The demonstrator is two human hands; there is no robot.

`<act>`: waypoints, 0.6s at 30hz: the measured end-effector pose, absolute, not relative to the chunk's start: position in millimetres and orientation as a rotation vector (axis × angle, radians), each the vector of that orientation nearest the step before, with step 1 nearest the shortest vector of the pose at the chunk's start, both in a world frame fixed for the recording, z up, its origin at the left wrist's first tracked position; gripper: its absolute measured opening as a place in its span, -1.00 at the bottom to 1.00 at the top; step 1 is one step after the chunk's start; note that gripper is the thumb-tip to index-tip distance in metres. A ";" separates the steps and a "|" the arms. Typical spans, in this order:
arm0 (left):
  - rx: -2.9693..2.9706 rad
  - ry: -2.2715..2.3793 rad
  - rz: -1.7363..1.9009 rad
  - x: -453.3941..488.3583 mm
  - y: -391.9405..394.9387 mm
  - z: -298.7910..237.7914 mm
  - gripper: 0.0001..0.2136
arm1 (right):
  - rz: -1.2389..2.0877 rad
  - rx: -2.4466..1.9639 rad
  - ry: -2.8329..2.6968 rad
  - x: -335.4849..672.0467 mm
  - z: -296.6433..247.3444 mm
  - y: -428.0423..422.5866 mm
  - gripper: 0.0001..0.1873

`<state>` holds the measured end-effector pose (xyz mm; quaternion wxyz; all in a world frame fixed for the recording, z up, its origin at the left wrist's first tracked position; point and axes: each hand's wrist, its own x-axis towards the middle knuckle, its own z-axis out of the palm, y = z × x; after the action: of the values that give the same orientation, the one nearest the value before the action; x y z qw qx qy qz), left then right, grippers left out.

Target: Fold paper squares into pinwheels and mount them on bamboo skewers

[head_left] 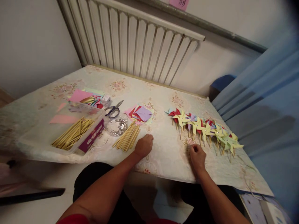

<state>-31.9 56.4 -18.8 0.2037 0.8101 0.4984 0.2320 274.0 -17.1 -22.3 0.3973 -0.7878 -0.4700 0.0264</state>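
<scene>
My left hand (143, 145) rests on the table as a loose fist, just right of a loose bundle of wooden sticks (127, 137). Nothing shows inside its fingers. My right hand (196, 156) lies curled on the table near the front edge, fingers bent under, right below a row of several paper pinwheels (205, 129) on sticks. What its fingers hold, if anything, is hidden. A stack of coloured paper squares (141, 113) lies behind the stick bundle.
A clear plastic box (70, 132) with more sticks stands at the left, with scissors (114, 109) and a small clear dish of pins (116, 125) beside it. More coloured paper (84, 97) lies behind. A white radiator (140, 40) lines the wall; blue fabric (268, 102) hangs right.
</scene>
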 end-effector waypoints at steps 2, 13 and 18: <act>2.251 1.383 0.618 -31.4 59.2 -18.1 -0.82 | 0.084 -1.922 -1.260 243.0 -9.8 11.6 -0.77; 2.225 1.347 0.472 -31.0 67.6 -8.5 -0.73 | -0.027 -1.655 -1.861 80.7 37.7 138.6 -0.79; 2.068 1.271 0.527 -29.9 69.5 -9.7 -0.70 | -0.171 -1.665 -2.049 37.6 34.2 162.7 -0.71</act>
<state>-29.9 69.5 -9.7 0.3230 0.7879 0.4842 0.2009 37.6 162.7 34.2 0.2456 -0.6100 -0.7508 -0.0625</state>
